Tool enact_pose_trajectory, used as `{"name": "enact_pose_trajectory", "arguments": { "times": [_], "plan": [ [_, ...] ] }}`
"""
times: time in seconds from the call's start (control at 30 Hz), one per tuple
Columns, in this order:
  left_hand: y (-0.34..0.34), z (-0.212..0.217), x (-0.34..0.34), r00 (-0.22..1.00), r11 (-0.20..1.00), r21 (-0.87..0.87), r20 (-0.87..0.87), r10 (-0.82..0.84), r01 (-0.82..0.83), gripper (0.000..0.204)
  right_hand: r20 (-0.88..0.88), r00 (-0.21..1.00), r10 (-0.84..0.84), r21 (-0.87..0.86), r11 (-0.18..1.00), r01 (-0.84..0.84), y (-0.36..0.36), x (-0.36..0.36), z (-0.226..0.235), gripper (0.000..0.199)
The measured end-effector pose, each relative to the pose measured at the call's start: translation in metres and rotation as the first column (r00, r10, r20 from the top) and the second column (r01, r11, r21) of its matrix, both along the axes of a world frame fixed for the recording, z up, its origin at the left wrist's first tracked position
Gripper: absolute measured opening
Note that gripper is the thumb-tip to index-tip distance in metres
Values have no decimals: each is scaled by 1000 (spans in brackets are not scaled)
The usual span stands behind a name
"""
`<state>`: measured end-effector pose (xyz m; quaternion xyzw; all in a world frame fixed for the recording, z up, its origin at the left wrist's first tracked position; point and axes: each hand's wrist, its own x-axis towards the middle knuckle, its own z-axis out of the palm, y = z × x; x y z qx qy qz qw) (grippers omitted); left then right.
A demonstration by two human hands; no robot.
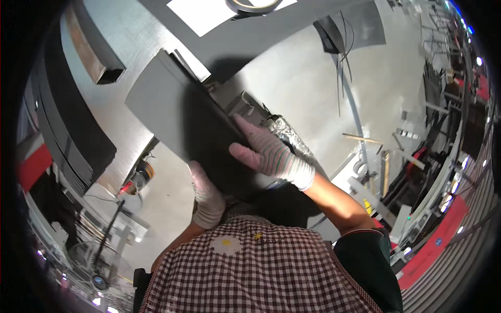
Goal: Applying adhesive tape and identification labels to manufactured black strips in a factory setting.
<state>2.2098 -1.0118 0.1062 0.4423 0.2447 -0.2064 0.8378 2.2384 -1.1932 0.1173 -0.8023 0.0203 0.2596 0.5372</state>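
Note:
A dark grey flat sheet (156, 99), perhaps a stack, lies at a slant in front of me, partly in deep shadow. My left hand (207, 198), in a pale striped knit glove, grips its near left edge. One digit points up along that edge, and the other fingers are hidden beneath the sheet. My right hand (271, 154), gloved alike, lies over the right edge with the thumb spread from the outstretched fingers. Its thumb reaches over the dark surface, and its fingertips touch the edge.
A metal table (117, 44) bears an open-ended rectangular metal channel (94, 47). Black sheets (73, 115) are stacked at the left. A tape roll (253, 6) lies on white paper at the far side. A foil-wrapped part (289, 135) sits beyond my right hand. Dark strips (331, 36) hang farther right.

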Motion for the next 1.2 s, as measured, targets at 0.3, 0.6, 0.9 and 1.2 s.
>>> {"name": "enact_pose_trajectory", "arguments": {
  "times": [0.3, 0.6, 0.9, 1.2],
  "plan": [
    [-10, 8, -2, 998, 986, 158, 21, -56, 52, 64, 24, 998, -57, 32, 998, 57, 4, 4, -4, 83],
    [4, -10, 3, 1000, 964, 264, 6, -12, 10, 66, 197, 980, -26, -31, 999, 33, 18, 26, -45, 63],
    [3, -28, 21, 997, 989, 151, 69, -16, 6, 69, -44, 986, -162, 45, 985, 164, 4, 44, -13, 65],
    [16, -61, 53, 940, 733, 679, 215, -264, 51, 63, -9, 978, -210, 53, 976, 210, 9, 51, -19, 58]
  ]
}}
